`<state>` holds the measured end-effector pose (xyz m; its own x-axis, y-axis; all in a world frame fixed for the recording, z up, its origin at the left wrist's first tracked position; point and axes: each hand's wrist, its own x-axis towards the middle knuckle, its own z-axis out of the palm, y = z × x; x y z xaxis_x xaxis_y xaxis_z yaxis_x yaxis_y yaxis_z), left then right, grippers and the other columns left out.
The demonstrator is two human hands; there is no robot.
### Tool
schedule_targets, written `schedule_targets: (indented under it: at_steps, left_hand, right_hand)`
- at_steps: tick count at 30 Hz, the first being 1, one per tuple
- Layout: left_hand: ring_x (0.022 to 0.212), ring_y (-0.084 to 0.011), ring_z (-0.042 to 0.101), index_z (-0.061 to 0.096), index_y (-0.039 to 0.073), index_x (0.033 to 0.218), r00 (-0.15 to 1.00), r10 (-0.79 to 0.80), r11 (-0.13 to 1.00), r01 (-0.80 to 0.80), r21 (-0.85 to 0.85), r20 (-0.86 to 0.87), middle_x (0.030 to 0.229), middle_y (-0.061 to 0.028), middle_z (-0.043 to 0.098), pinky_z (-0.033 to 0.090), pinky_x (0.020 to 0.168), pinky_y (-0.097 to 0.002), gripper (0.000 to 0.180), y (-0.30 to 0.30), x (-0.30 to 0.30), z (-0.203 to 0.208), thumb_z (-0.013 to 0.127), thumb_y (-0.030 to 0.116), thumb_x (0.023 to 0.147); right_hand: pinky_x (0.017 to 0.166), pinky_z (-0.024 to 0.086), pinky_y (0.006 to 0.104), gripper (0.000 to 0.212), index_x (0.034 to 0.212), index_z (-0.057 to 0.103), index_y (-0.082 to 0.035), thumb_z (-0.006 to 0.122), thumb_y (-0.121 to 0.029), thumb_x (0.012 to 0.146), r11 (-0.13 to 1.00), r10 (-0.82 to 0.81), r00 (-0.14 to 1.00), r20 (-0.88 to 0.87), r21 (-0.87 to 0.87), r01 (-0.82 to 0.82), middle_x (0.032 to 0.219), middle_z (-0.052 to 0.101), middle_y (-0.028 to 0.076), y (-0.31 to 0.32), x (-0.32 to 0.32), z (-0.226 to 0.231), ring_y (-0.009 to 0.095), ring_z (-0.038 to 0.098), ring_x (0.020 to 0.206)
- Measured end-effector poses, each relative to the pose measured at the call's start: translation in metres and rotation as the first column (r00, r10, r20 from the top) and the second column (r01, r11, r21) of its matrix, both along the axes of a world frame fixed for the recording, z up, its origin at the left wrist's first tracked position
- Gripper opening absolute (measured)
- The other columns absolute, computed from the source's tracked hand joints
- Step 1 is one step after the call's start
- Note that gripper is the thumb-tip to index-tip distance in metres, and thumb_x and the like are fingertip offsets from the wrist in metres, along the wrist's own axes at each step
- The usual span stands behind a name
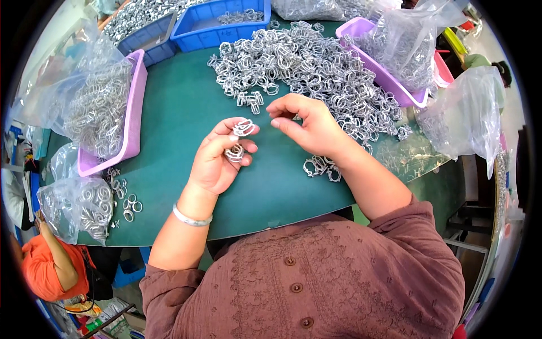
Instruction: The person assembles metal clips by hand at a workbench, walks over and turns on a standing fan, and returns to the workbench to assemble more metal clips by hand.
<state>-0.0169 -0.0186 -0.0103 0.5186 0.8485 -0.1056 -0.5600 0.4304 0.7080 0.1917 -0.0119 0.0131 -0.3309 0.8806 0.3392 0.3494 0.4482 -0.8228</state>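
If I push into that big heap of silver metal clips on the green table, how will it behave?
The heap of silver metal clips would probably spread rather than slide as one, since the pieces lie loose. Their open bent loops look apt to hook, so lifting one may drag neighbours. On the smooth green table, strays likely skid easily.

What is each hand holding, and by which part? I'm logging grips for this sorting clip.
The left hand holds small metal clips, one pinched at the fingertips, more against the curled fingers. The right hand appears to hold nothing.
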Motion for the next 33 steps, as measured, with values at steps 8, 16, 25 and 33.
schedule_targets:
  at_steps: [8,16,25,33]
  left_hand:
    - [0.092,-0.0302,0.058,0.048,0.002,0.114,0.935,-0.047,0.992,0.086,-0.095,0.351,0.106,-0.0162,0.056,0.051,0.061,-0.0315,0.037,0.005,-0.007,0.002,0.048,0.014,0.08]
    - [0.096,-0.0291,0.056,0.054,0.001,0.108,0.979,0.085,0.994,-0.072,-0.076,0.187,0.106,-0.0123,0.057,0.051,0.066,-0.0313,0.029,0.006,-0.009,0.001,0.049,0.018,0.085]
    - [0.078,-0.0135,0.058,0.053,0.004,0.108,0.939,0.17,0.985,-0.15,0.09,-0.298,0.088,-0.0032,0.058,0.045,0.054,-0.0214,0.028,-0.002,0.003,0.01,0.058,0.015,0.082]
    - [0.075,-0.0104,0.057,0.054,0.004,0.109,0.936,0.158,0.973,-0.094,0.21,-0.316,0.088,-0.0024,0.06,0.044,0.054,-0.0189,0.027,-0.005,0.005,0.008,0.055,0.013,0.085]
  right_hand:
    - [0.072,0.046,0.0388,0.022,0.088,0.058,-0.003,0.063,-0.016,0.071,0.95,-0.17,0.867,0.469,0.313,0.017,0.085,0.058,0.014,0.028,-0.012,0.002,0.03,0.056,0.085]
    - [0.065,0.047,0.0412,0.022,0.079,0.057,-0.001,0.062,-0.021,0.071,0.962,-0.232,0.71,0.665,0.265,0.067,0.075,0.06,0.016,0.042,-0.039,0.0,0.032,0.059,0.074]
    - [0.051,0.04,0.0199,0.012,0.083,0.056,0.001,0.06,-0.006,0.074,0.922,0.038,0.995,0.092,-0.388,0.0,0.067,0.055,0.0,0.035,-0.014,0.014,0.005,0.05,0.06]
    - [0.056,0.041,0.0193,0.014,0.089,0.057,-0.001,0.06,-0.01,0.079,0.863,0.147,0.985,-0.085,-0.476,-0.17,0.072,0.057,0.0,0.008,-0.017,0.028,0.005,0.051,0.064]
